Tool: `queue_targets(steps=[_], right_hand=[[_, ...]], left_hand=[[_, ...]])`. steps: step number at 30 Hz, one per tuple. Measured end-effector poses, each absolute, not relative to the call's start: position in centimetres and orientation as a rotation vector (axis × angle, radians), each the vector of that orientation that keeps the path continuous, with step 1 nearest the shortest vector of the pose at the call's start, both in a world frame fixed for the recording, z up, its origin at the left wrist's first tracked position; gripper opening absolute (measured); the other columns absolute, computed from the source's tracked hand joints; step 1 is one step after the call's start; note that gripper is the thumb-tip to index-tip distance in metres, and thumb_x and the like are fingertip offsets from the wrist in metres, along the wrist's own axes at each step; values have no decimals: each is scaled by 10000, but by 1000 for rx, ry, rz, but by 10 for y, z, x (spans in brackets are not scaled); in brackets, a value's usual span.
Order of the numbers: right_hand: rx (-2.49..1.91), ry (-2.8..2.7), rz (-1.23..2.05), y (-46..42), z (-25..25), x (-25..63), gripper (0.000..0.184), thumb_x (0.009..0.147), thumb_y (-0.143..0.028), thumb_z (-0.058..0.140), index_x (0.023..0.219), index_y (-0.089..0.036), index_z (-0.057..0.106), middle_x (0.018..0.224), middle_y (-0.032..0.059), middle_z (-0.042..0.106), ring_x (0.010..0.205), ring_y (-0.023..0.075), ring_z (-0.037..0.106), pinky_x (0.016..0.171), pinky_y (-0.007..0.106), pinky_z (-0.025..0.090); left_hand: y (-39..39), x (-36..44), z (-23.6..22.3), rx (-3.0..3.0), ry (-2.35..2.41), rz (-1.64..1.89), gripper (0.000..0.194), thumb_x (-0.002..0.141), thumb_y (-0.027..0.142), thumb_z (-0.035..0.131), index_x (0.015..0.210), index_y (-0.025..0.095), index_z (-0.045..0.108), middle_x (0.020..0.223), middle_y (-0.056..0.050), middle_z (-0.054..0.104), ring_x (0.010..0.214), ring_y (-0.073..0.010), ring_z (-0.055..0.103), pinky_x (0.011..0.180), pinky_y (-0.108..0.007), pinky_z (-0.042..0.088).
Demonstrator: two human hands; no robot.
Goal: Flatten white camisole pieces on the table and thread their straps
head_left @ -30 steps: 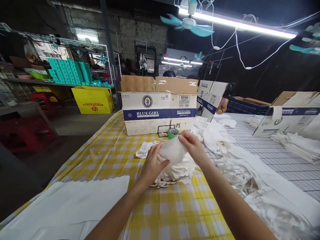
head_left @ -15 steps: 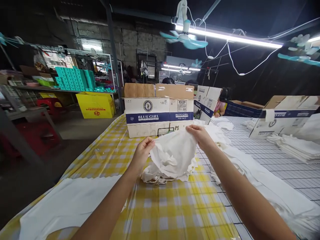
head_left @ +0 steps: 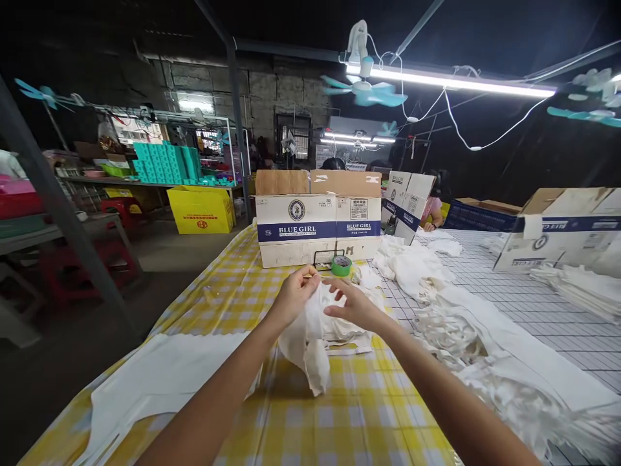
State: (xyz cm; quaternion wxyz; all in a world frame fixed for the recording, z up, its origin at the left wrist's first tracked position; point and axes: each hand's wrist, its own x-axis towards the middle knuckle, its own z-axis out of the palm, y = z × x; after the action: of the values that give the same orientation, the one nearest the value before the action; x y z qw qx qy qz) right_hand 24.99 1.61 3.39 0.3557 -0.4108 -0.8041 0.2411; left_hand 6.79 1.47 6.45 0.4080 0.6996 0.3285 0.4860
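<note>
From the closed fingers of my left hand (head_left: 295, 294) a thin white cloth piece (head_left: 310, 346) hangs down in folds over the checked tablecloth. My right hand (head_left: 356, 305) is just to its right, thumb and fingers apart, fingertips close to the cloth's top corner. Whether they touch it I cannot tell. Behind both hands lies a crumpled pile of white cloth pieces (head_left: 347, 327). Flat on the table at the left is a larger white cloth sheet (head_left: 165, 375), partly covered by my left forearm.
A Blue Girl carton (head_left: 295, 252) stands behind the pile, with a green tape roll (head_left: 341, 266) in front of it. Along the right side lie heaps of white cloth (head_left: 451, 333). More cartons (head_left: 557, 239) and a person (head_left: 431, 212) are farther back.
The cloth was stretched between both hands half a second ago. Now it hangs from my left hand alone, turned narrow, and my right hand has let go and moved left.
</note>
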Motion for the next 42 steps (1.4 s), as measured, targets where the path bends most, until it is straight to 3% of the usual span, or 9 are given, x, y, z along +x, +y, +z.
queue_targets(steps=[2,5,13,18,22,26,31,37,42], right_hand=[[-950,-2109,674,13,35,238,226,742,-372,611,890,-201,610,838,10,549,717,132,506,615,235,400],[-987,-2040,719,9,39,229,237,798,-326,519,619,-170,527,585,-40,427,569,101,411,538,217,331],[-1095,-1775,577,-13,59,239,170,819,-299,472,730,-176,548,617,-22,465,572,114,395,508,219,292],[-993,-1995,654,-60,77,230,260,836,-345,493,641,-178,528,570,-28,461,541,101,389,502,220,283],[-872,-2228,778,-79,78,224,168,818,-331,534,769,-195,619,673,-5,593,593,114,483,552,225,347],[-1142,-1771,773,-57,62,224,192,828,-365,502,860,-199,592,743,12,594,667,137,520,599,248,388],[-1178,-1527,1318,-42,40,213,351,782,-494,537,954,-189,570,880,50,607,780,171,570,612,260,401],[-848,-1382,1581,-49,40,197,274,717,-430,650,772,-172,577,774,14,571,720,122,516,641,228,376],[-764,-1616,1569,-63,54,208,217,724,-371,654,736,-170,573,721,-2,538,696,126,483,663,249,388]], left_hand=[[8,67,73,1840,827,1204,240,829,393,482,739,171,490,562,60,403,497,-70,328,471,-177,239],[-1,60,85,1982,872,1194,239,820,381,490,723,165,524,585,53,415,529,-78,348,499,-185,253],[-19,29,102,2425,1302,1071,70,713,185,532,761,193,582,652,32,533,603,-123,459,543,-223,276],[-28,20,97,2404,1847,1288,278,650,51,440,829,209,581,731,-8,590,618,-157,493,542,-259,245],[-33,15,85,1924,1417,1419,276,656,115,480,876,205,619,663,5,606,609,-160,535,551,-233,336],[-36,12,74,1282,934,1282,301,632,231,611,928,187,648,692,0,645,538,-143,553,532,-247,428],[-40,6,68,982,796,1061,450,636,317,686,1071,216,627,817,-43,677,669,-175,613,573,-256,469],[-44,-1,61,975,813,1026,474,660,244,681,1126,230,596,606,34,592,512,-96,509,499,-189,407],[-55,-11,71,839,757,965,403,722,248,552,1121,203,583,603,13,594,536,-129,531,526,-228,443]])
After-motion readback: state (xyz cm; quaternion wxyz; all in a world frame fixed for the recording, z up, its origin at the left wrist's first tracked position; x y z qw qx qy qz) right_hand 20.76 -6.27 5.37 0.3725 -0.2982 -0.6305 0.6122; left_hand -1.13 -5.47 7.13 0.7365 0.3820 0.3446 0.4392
